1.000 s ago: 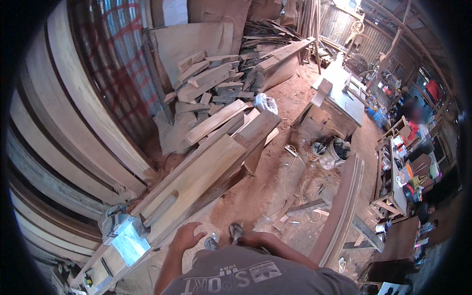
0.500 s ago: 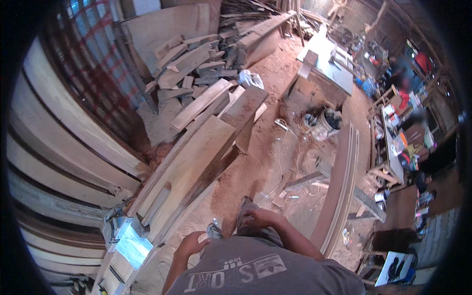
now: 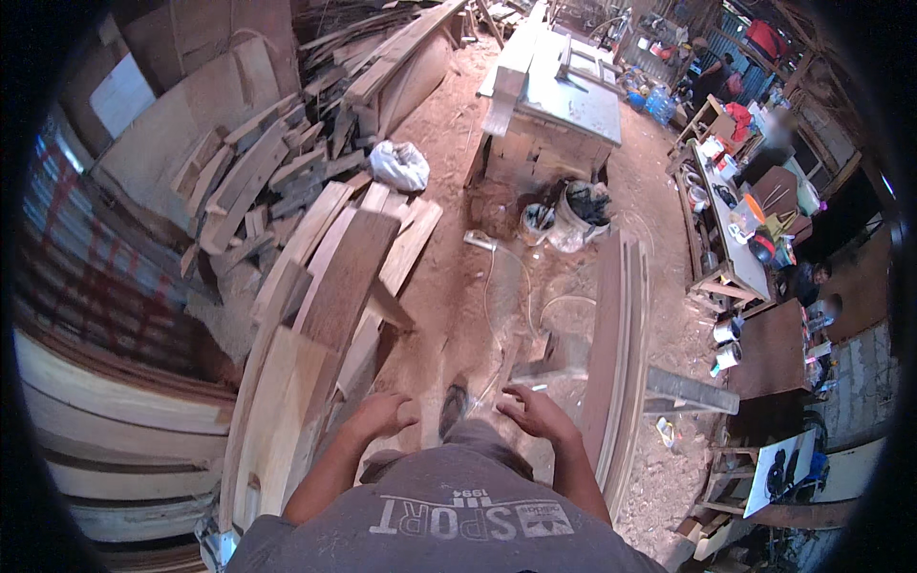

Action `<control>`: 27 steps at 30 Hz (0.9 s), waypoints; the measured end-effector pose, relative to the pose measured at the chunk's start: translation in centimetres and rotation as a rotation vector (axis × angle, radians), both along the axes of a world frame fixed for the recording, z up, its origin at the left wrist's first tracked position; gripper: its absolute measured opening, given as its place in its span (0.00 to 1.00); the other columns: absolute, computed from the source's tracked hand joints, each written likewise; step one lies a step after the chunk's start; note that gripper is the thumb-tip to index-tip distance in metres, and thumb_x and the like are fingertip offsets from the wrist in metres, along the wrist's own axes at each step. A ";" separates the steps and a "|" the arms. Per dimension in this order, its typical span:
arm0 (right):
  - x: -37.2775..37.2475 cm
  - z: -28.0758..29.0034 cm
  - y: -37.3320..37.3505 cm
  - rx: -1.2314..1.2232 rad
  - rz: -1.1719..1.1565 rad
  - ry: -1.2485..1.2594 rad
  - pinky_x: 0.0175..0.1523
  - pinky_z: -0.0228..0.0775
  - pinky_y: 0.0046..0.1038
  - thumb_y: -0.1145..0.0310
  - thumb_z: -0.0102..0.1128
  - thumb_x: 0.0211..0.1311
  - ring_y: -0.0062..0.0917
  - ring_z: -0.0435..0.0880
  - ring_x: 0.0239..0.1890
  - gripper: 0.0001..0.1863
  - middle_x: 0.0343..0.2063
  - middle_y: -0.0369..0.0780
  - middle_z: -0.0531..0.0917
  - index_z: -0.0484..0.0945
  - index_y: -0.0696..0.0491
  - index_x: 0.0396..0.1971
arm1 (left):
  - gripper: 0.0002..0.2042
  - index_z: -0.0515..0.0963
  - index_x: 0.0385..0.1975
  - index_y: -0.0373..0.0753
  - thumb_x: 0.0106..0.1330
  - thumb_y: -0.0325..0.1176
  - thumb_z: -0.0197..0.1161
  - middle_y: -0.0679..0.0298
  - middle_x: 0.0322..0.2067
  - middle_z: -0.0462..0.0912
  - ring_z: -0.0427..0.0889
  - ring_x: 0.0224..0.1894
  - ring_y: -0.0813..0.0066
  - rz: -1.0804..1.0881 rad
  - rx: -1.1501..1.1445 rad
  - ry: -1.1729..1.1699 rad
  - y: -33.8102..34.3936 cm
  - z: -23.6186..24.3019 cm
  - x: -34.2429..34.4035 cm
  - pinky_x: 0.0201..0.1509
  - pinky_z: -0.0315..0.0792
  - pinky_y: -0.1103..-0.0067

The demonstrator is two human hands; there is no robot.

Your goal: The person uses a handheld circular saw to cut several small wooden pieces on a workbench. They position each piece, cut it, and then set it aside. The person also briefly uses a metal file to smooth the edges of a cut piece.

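My left hand (image 3: pixel 385 414) hangs in the air with nothing in it, its fingers loosely bent and apart. Beside it on the left lies a stack of long timbers, with a pale plank (image 3: pixel 272 411) and a dark brown beam (image 3: pixel 349 267) on top. My right hand (image 3: pixel 535 413) is empty too, thumb and fingers spread. Closest to that hand are long reddish-brown boards (image 3: pixel 604 353) standing together on its right, apart from the fingers. One of my feet (image 3: pixel 454 406) shows on the dusty floor between the hands.
Ahead, a power strip (image 3: pixel 479 240) and its loose cord lie on the floor, near buckets (image 3: pixel 583 210) and a white-topped table (image 3: pixel 564 105). A white sack (image 3: pixel 399 166) and a scrap-wood pile (image 3: pixel 248 172) are at left. A cluttered bench (image 3: pixel 731 253) and other people stand right.
My view has turned right and I have moved forward along the timbers. Both hands have lifted away from my body, and the right hand has swung outward to the right.
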State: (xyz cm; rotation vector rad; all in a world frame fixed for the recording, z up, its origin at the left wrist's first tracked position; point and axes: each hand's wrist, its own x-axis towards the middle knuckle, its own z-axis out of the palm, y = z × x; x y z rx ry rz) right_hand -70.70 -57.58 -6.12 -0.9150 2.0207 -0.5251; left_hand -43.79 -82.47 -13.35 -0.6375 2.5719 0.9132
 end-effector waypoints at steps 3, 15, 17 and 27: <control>-4.5 2.5 -1.6 -0.069 -0.086 -0.048 0.68 0.73 0.42 0.46 0.63 0.73 0.44 0.81 0.65 0.33 0.63 0.52 0.82 0.77 0.55 0.66 | 0.31 0.79 0.63 0.42 0.67 0.57 0.68 0.47 0.57 0.85 0.82 0.61 0.46 0.059 0.106 0.106 -1.9 4.1 -9.9 0.66 0.74 0.58; -33.9 14.1 -7.8 -0.370 -0.130 0.417 0.66 0.73 0.38 0.54 0.67 0.73 0.35 0.83 0.62 0.27 0.57 0.47 0.85 0.77 0.54 0.64 | 0.30 0.77 0.65 0.40 0.69 0.53 0.68 0.47 0.62 0.81 0.79 0.64 0.45 -0.237 0.117 -0.070 -14.4 1.3 -30.3 0.68 0.73 0.60; -40.4 16.1 -10.2 -0.337 -0.153 0.434 0.67 0.73 0.39 0.54 0.67 0.73 0.37 0.82 0.63 0.27 0.58 0.47 0.84 0.77 0.52 0.65 | 0.31 0.76 0.66 0.39 0.70 0.54 0.67 0.47 0.63 0.80 0.79 0.65 0.46 -0.317 0.148 -0.071 -16.7 -0.9 -34.9 0.69 0.72 0.60; -69.3 15.3 -29.2 -0.303 -0.191 0.534 0.67 0.72 0.40 0.49 0.67 0.70 0.42 0.81 0.64 0.33 0.61 0.52 0.81 0.74 0.54 0.67 | 0.28 0.80 0.61 0.37 0.71 0.52 0.65 0.47 0.59 0.83 0.80 0.63 0.47 -0.167 0.165 0.095 -32.6 4.0 -55.7 0.68 0.73 0.62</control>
